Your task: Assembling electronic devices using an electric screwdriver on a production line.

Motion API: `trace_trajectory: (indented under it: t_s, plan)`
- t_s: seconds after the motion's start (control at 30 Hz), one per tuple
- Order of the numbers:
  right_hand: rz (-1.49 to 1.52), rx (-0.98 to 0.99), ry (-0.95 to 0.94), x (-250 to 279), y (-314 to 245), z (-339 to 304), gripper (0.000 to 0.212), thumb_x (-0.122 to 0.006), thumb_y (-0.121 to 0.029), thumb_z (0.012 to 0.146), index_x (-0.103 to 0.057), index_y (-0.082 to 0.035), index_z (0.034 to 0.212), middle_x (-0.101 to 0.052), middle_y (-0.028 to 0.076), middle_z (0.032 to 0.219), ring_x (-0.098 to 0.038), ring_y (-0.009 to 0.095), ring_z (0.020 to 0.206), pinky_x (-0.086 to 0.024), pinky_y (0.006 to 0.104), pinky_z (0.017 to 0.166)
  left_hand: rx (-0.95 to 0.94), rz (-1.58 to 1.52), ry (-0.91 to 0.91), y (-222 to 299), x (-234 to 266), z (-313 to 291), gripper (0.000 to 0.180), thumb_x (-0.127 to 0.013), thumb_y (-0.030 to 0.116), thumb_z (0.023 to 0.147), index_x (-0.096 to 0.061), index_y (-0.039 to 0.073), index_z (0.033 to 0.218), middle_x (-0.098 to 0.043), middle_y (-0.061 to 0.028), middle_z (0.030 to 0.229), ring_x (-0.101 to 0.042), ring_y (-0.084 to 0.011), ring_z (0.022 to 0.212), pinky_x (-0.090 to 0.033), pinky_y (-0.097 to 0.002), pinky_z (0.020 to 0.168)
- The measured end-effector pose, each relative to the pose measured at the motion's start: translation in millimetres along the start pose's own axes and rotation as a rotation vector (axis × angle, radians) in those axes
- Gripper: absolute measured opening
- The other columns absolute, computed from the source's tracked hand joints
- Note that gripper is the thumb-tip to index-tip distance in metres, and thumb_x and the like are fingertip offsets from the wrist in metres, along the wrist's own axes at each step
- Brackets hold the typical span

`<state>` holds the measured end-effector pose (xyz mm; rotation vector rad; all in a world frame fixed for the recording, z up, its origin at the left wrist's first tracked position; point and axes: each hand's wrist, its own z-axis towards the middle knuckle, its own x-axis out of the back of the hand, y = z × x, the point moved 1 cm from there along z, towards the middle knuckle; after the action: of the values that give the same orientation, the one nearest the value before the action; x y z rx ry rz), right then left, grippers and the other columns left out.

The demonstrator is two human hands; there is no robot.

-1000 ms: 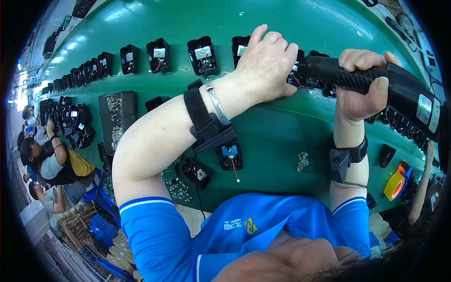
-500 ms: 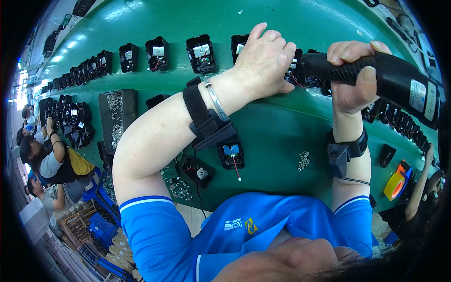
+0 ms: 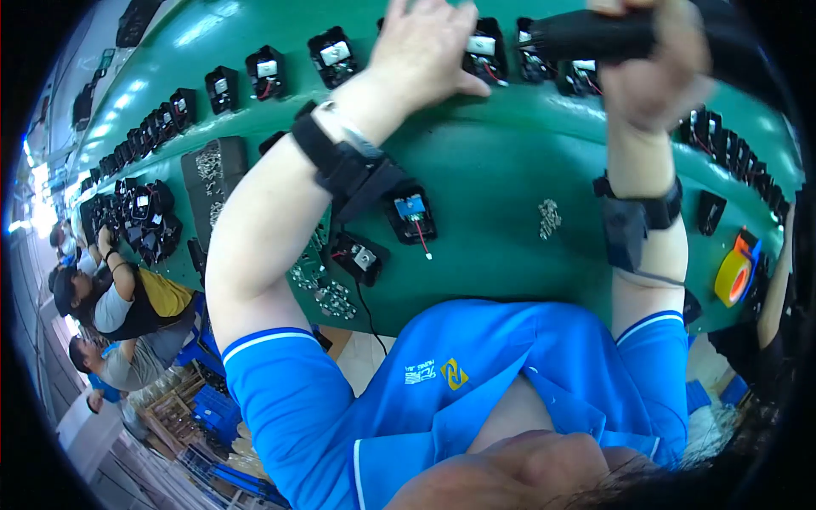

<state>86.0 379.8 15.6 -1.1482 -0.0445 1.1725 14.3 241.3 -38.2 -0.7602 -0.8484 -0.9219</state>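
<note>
My right hand (image 3: 659, 81), blurred, is wrapped round a black power screwdriver (image 3: 591, 36) at the upper right. The tool lies roughly level, its tip end over a black plastic housing (image 3: 529, 68) with a metal plate and wires inside. My left hand (image 3: 425, 51) is at the top edge, fingers apart and thumb stretched toward another black housing (image 3: 483, 55). Nothing shows in its grasp; some fingertips are cut off by the frame. Nearer me lies an open housing with a blue part (image 3: 410, 206) and a red lead.
More housings (image 3: 221, 89) form a curved row both ways. A small screw pile (image 3: 549, 219) lies on the green table (image 3: 493, 255). At left are a dark tray (image 3: 234, 161) of screws and loose metal parts (image 3: 323, 293). Yellow tape (image 3: 733, 279) sits right. Co-workers (image 3: 115, 297) work at left.
My left hand has moved left and away from the screwdriver's tip, its thumb now beside a housing. My right hand and screwdriver have shifted upward in the view, which has itself moved.
</note>
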Motion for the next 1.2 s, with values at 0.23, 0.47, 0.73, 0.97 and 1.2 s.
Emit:
trace_trajectory:
  t_s: [0.23, 0.47, 0.73, 0.97, 1.2]
  plan:
    - [0.12, -0.036, -0.144, 129, -81, -17, 0.038, -0.041, -0.032, 0.074, -0.041, -0.008, 0.103, -0.049, 0.005, 0.072, -0.043, 0.016, 0.059, -0.034, 0.0309, 0.055, -0.111, -0.646, -0.42, 105, 47, 13, 0.026, -0.064, 0.017, 0.054, -0.056, 0.008, 0.078, -0.052, -0.0034, 0.076, -0.046, -0.0205, 0.078, -0.035, -0.0332, 0.071]
    - [0.101, -0.099, 0.036, 150, -95, -50, 0.039, -0.043, -0.03, 0.072, -0.041, -0.005, 0.103, -0.045, 0.005, 0.069, -0.037, 0.014, 0.057, -0.029, 0.0275, 0.055, -0.176, -0.747, -0.552, 151, 27, 5, 0.005, -0.057, 0.013, 0.06, -0.056, 0.009, 0.063, -0.047, -0.0024, 0.064, -0.045, -0.0189, 0.068, -0.036, -0.0292, 0.062]
    - [0.109, -0.086, 0.036, 151, -105, -45, 0.041, -0.043, -0.03, 0.072, -0.039, -0.004, 0.104, -0.044, 0.004, 0.069, -0.037, 0.013, 0.057, -0.029, 0.0264, 0.054, -0.225, -0.591, -0.568, 166, 33, 12, 0.004, -0.052, 0.012, 0.057, -0.05, 0.011, 0.054, -0.044, -0.003, 0.06, -0.044, -0.0168, 0.064, -0.035, -0.0283, 0.057]
    - [0.192, -0.069, 0.004, 154, -117, -30, 0.045, -0.045, -0.034, 0.07, -0.039, -0.005, 0.103, -0.044, 0.004, 0.07, -0.039, 0.013, 0.055, -0.031, 0.0267, 0.051, 0.299, -1.155, -0.517, 144, 43, 18, 0.005, -0.052, 0.008, 0.067, -0.054, 0.005, 0.069, -0.054, -0.0064, 0.067, -0.053, -0.0158, 0.064, -0.042, -0.0283, 0.059]
    - [0.478, -0.07, 0.106, 122, -123, -18, 0.045, -0.049, -0.034, 0.067, -0.043, -0.002, 0.098, -0.043, 0.003, 0.067, -0.038, 0.011, 0.054, -0.03, 0.0236, 0.049, 1.074, -2.121, -0.384, 127, 51, 14, 0.023, -0.052, -0.004, 0.07, -0.047, 0.002, 0.092, -0.056, -0.0121, 0.083, -0.055, -0.0205, 0.077, -0.045, -0.0285, 0.071]
